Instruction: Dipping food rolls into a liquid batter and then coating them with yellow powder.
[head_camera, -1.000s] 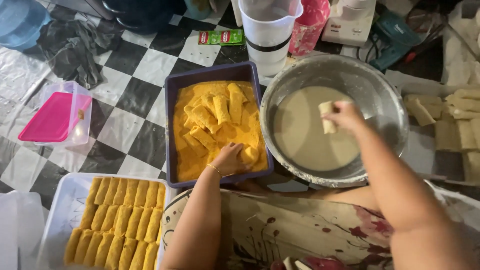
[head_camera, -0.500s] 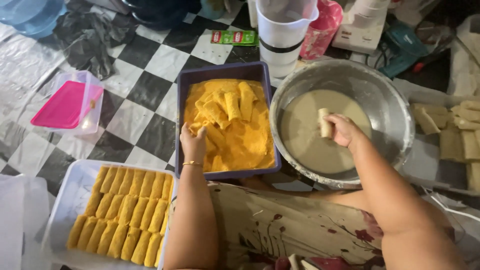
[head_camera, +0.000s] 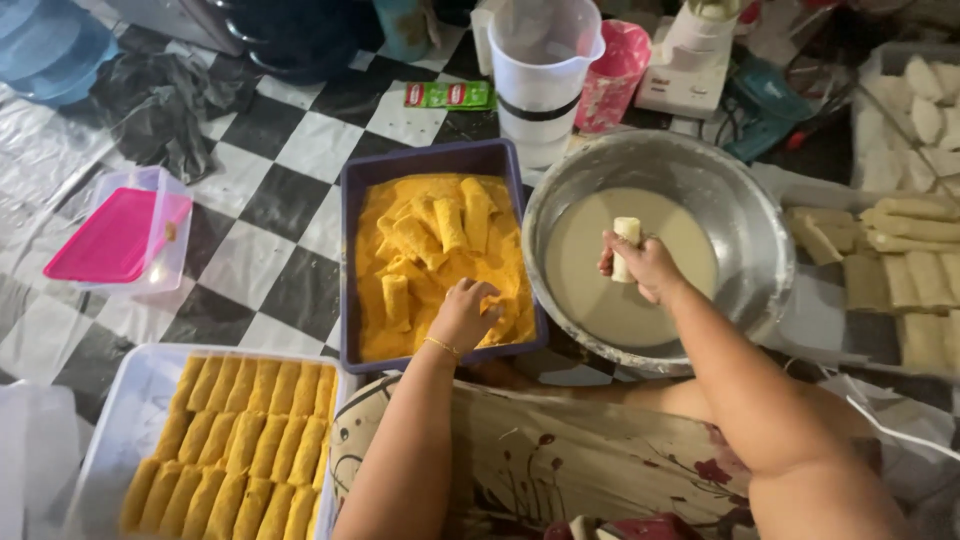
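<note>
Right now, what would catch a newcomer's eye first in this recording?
The purple rectangular tray of orange crumbs at centre, where the left hand presses among coated rolls. Beside it on the right, the right hand holds a pale uncoated roll over the round steel bowl of cream batter.

We see a home kitchen floor turned into a food-preparation spot: a checkered tile floor (head_camera: 290, 215) at the frame's centre left, a steel bowl of batter (head_camera: 740, 215), a tub of orange crumbs (head_camera: 420, 170), a blender (head_camera: 690, 50) at the top right, and a tray of coated rolls (head_camera: 110, 440) at the lower left.
</note>
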